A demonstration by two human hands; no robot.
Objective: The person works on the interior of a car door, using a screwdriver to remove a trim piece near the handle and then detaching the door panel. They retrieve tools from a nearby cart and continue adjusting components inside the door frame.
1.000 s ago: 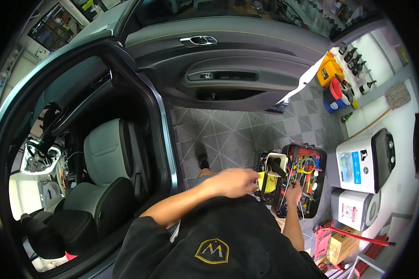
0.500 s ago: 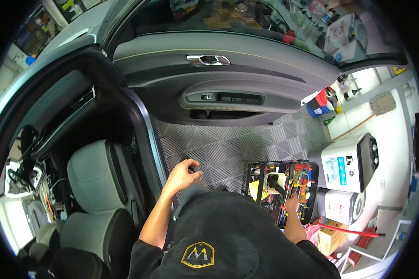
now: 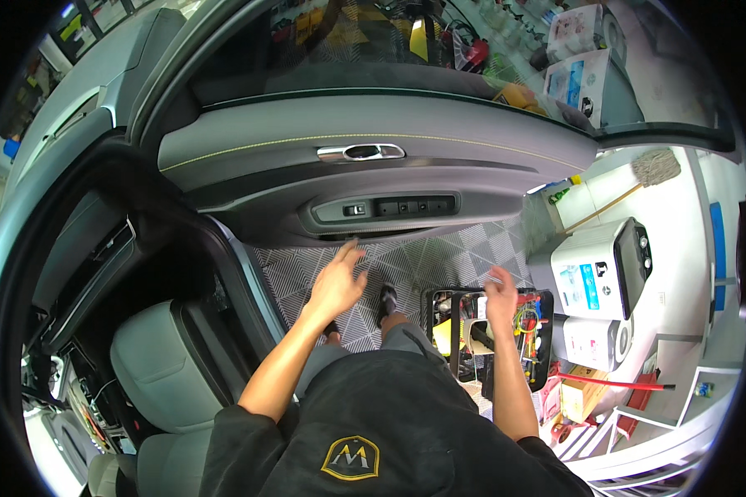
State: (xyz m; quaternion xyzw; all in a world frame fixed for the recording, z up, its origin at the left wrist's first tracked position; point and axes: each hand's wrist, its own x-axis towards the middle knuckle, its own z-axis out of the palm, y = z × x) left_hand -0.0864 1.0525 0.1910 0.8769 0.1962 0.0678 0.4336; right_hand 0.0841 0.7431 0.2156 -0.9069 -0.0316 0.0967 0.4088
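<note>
My left hand (image 3: 337, 283) is open, its fingers stretched toward the lower edge of the car door (image 3: 249, 195), with nothing visible in it. It appears just short of the door pocket. Above the black tool box (image 3: 544, 352) I hold my right hand (image 3: 500, 300) raised; motion smears its fingers, and whether anything is in them is unclear. Mixed tools and coloured cables fill the box. The door stands open, showing a chrome inner handle (image 3: 361, 152) and a window switch panel (image 3: 406, 206).
At left is the grey car seat (image 3: 162, 364). White boxy machines (image 3: 593, 277) stand right of the tool box, with a mop (image 3: 656, 168) beyond. A red bar (image 3: 613, 382) sticks out near a cardboard box (image 3: 583, 398). Patterned tiles (image 3: 290, 277) cover the floor.
My right hand has come up out of the tool box and moved forward. My left hand has reached forward and its fingers have spread. The view has shifted, showing my legs and one shoe.
</note>
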